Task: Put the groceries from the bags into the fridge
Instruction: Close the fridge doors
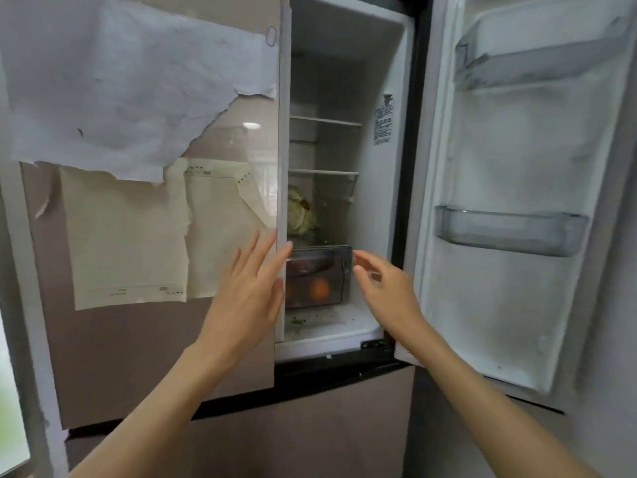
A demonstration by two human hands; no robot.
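The fridge [344,81] is seen with its right door swung wide; a cabbage [299,212] is shelved, oranges [320,289] are binned below. No bags are visible. The left hand [248,288] and right hand [386,288] are spread, empty.

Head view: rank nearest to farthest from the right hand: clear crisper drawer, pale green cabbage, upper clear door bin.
1. Clear crisper drawer, with an orange fruit inside: just left of the right hand, at its fingertips.
2. Pale green cabbage: on the shelf above the drawer, up-left.
3. Upper clear door bin: high on the open right door.
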